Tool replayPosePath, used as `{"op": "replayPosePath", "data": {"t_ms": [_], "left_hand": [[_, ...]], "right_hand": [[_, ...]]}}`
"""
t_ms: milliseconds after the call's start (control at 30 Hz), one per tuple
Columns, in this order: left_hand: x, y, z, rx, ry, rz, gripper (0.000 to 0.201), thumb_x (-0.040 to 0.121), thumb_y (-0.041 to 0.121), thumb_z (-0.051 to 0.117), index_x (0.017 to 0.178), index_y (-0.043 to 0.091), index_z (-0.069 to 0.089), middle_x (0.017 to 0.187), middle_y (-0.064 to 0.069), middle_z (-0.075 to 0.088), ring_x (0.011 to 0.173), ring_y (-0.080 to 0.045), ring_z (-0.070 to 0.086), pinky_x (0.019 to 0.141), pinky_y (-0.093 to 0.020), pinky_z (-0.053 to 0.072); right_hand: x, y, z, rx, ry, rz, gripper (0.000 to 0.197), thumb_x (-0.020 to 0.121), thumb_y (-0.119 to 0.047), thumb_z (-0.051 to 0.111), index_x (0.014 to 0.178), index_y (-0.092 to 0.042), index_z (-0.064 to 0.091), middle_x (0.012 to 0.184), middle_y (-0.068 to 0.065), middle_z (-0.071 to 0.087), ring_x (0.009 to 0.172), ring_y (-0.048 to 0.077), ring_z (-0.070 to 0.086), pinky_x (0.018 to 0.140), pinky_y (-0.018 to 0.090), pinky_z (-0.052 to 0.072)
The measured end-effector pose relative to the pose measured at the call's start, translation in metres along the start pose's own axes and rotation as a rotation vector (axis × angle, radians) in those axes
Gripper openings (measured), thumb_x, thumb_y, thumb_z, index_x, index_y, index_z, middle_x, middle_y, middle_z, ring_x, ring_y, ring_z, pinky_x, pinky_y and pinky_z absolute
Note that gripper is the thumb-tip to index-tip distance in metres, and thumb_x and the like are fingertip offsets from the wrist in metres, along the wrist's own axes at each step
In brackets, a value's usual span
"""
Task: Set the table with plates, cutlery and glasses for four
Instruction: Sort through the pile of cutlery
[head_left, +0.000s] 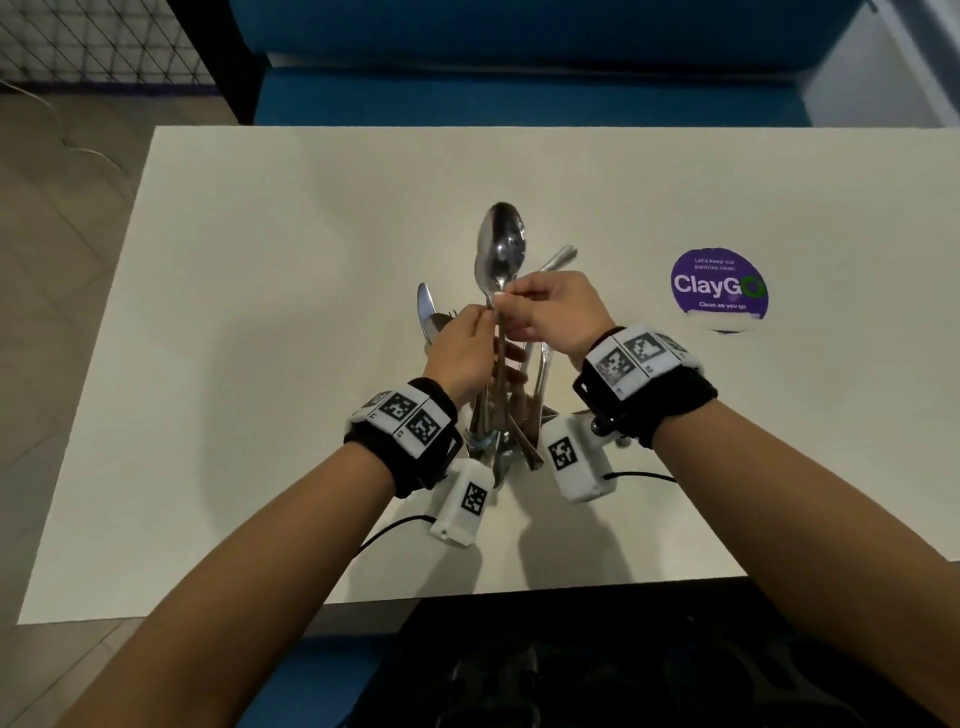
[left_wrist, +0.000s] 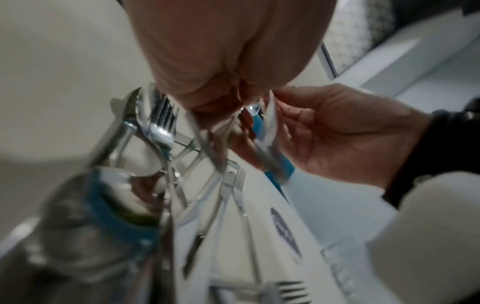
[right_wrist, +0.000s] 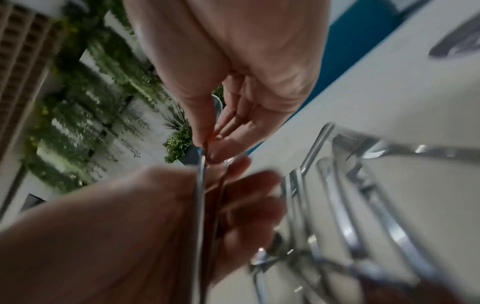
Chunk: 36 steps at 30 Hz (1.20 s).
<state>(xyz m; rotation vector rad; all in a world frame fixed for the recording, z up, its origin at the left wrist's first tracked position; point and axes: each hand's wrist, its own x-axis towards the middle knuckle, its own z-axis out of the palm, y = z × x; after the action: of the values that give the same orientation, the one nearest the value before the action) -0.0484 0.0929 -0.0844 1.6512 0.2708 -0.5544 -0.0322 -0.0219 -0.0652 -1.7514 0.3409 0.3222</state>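
Note:
A clear glass holder (head_left: 501, 441) near the table's front middle stands packed with steel cutlery. A large spoon (head_left: 501, 244) rises bowl-up above the bunch. My right hand (head_left: 506, 300) pinches its neck just under the bowl. My left hand (head_left: 484, 316) grips the spoon's stem and neighbouring handles lower down, fingers curled behind them. A knife blade (head_left: 425, 306) and a fork handle (head_left: 560, 257) stick out on either side. In the left wrist view a fork (left_wrist: 162, 123) stands beside my left hand (left_wrist: 221, 61). The right wrist view shows the spoon stem (right_wrist: 201, 195) between both hands.
The white table (head_left: 311, 234) carries a round purple sticker (head_left: 718, 285) at the right. A blue bench (head_left: 519, 78) runs along the far edge. Tiled floor and a wire grid (head_left: 93, 41) lie at the left. Black cables (head_left: 639, 475) trail from the wrist cameras.

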Motion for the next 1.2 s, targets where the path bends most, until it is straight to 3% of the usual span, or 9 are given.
{"op": "replayPosePath", "data": {"t_ms": [100, 233, 367, 433, 533, 733, 867, 1000, 1200], "left_hand": [[0.000, 0.001, -0.002, -0.131, 0.057, -0.026, 0.032, 0.104, 0.026, 0.026, 0.107, 0.005, 0.049, 0.070, -0.010, 0.061, 0.034, -0.011, 0.051, 0.038, -0.022, 0.042], [0.002, -0.003, -0.014, -0.227, 0.136, -0.085, 0.036, 0.103, 0.030, 0.028, 0.087, 0.011, 0.053, 0.055, -0.003, 0.043, 0.028, -0.005, 0.030, 0.033, -0.015, 0.025], [0.008, -0.012, -0.040, 0.045, 0.229, -0.032, 0.039, 0.102, 0.035, 0.034, 0.092, 0.009, 0.060, 0.055, 0.001, 0.041, 0.041, -0.012, 0.033, 0.042, -0.023, 0.028], [0.011, -0.021, -0.052, 0.183, 0.254, -0.021, 0.037, 0.099, 0.039, 0.038, 0.085, 0.010, 0.056, 0.061, -0.001, 0.043, 0.047, -0.015, 0.033, 0.047, -0.025, 0.028], [0.010, -0.031, -0.057, 0.301, 0.255, -0.014, 0.037, 0.096, 0.041, 0.043, 0.070, 0.015, 0.044, 0.067, -0.002, 0.044, 0.053, -0.017, 0.033, 0.058, -0.032, 0.031], [0.004, -0.040, -0.047, 0.357, 0.219, 0.000, 0.039, 0.096, 0.045, 0.042, 0.074, 0.013, 0.045, 0.071, -0.005, 0.048, 0.062, -0.023, 0.040, 0.062, -0.036, 0.036], [0.006, -0.042, -0.043, 0.437, 0.202, 0.002, 0.035, 0.096, 0.042, 0.042, 0.077, 0.013, 0.047, 0.071, -0.001, 0.051, 0.069, -0.022, 0.047, 0.064, -0.033, 0.040], [0.009, -0.042, -0.039, 0.445, 0.199, 0.016, 0.026, 0.096, 0.036, 0.045, 0.086, 0.013, 0.052, 0.075, 0.000, 0.055, 0.075, -0.020, 0.051, 0.064, -0.028, 0.036], [0.014, -0.036, -0.032, 0.319, 0.173, -0.012, 0.023, 0.100, 0.025, 0.039, 0.099, 0.014, 0.059, 0.065, 0.002, 0.056, 0.078, -0.021, 0.057, 0.073, -0.036, 0.045]], "right_hand": [[0.009, -0.001, 0.011, -0.015, -0.010, -0.010, 0.008, 0.083, -0.011, 0.070, 0.077, -0.013, 0.065, 0.068, 0.002, 0.067, 0.062, 0.014, 0.066, 0.072, 0.031, 0.059], [0.013, 0.006, 0.018, -0.182, -0.009, -0.043, 0.009, 0.083, -0.016, 0.070, 0.089, -0.009, 0.070, 0.068, 0.002, 0.067, 0.059, 0.013, 0.064, 0.068, 0.027, 0.059], [0.009, 0.020, 0.014, -0.477, 0.003, -0.005, 0.013, 0.083, -0.022, 0.070, 0.088, -0.010, 0.070, 0.070, 0.000, 0.065, 0.058, 0.011, 0.060, 0.061, 0.023, 0.055], [0.004, 0.028, 0.013, -0.742, -0.080, 0.050, 0.021, 0.081, -0.029, 0.072, 0.087, -0.010, 0.069, 0.073, 0.000, 0.064, 0.063, 0.010, 0.060, 0.060, 0.019, 0.050], [-0.003, 0.039, 0.021, -0.954, -0.136, 0.062, 0.032, 0.078, -0.036, 0.073, 0.088, -0.006, 0.068, 0.081, 0.004, 0.066, 0.077, 0.017, 0.064, 0.069, 0.025, 0.052], [-0.004, 0.044, 0.028, -0.975, -0.132, 0.079, 0.023, 0.083, -0.026, 0.069, 0.088, -0.004, 0.069, 0.068, 0.002, 0.057, 0.071, 0.018, 0.057, 0.054, 0.021, 0.041], [-0.002, 0.039, 0.005, -0.857, -0.051, 0.088, 0.021, 0.086, -0.027, 0.066, 0.087, -0.007, 0.073, 0.079, 0.005, 0.069, 0.068, 0.012, 0.061, 0.061, 0.019, 0.046], [0.001, 0.044, -0.027, -0.752, 0.116, 0.167, 0.022, 0.085, -0.025, 0.067, 0.085, -0.004, 0.073, 0.083, 0.009, 0.073, 0.080, 0.019, 0.070, 0.077, 0.029, 0.056], [0.008, 0.056, -0.039, -0.899, 0.125, 0.302, 0.029, 0.076, -0.027, 0.076, 0.092, -0.003, 0.070, 0.088, 0.011, 0.072, 0.083, 0.023, 0.069, 0.068, 0.025, 0.050]]}}
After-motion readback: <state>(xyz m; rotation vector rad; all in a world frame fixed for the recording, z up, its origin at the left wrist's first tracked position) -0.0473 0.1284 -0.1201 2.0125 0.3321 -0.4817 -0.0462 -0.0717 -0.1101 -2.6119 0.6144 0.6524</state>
